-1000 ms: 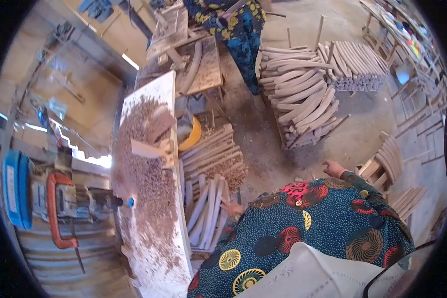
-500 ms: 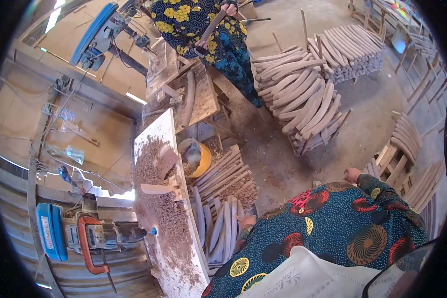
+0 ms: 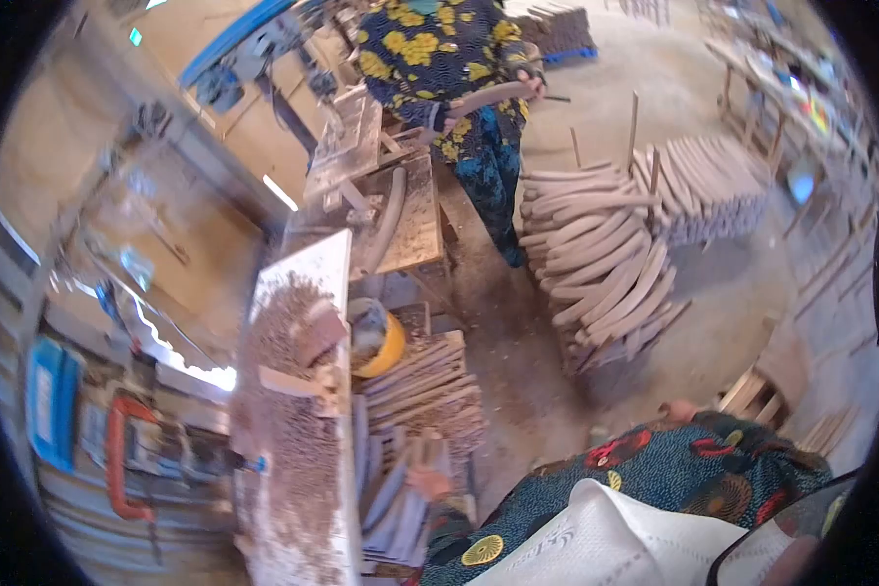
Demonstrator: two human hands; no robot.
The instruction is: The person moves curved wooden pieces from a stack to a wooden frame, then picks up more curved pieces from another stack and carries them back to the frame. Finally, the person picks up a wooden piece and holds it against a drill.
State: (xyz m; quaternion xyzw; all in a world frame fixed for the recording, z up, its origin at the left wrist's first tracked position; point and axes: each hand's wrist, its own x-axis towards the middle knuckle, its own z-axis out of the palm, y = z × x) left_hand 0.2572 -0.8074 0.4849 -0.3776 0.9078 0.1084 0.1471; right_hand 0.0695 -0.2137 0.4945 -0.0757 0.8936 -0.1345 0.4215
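My left hand is at the lower middle, over the curved wooden pieces stacked beside the worktable; its blurred fingers look spread, with no piece held. My right hand hangs at the right, over the floor near a wooden frame; its fingers are too smeared to read. To the left, the white worktable bears wood shavings and a wooden block. An orange clamp sits on the blue machine at the far left.
A person across the workshop holds a curved wooden piece in both hands. A yellow bucket stands beside the worktable. A large pile of curved pieces is on the floor. A wooden frame lies at right.
The view has shifted and blurred. My left hand now appears lower and further left, over the stacked pieces. The other person's wooden piece has turned from steep to nearly level.
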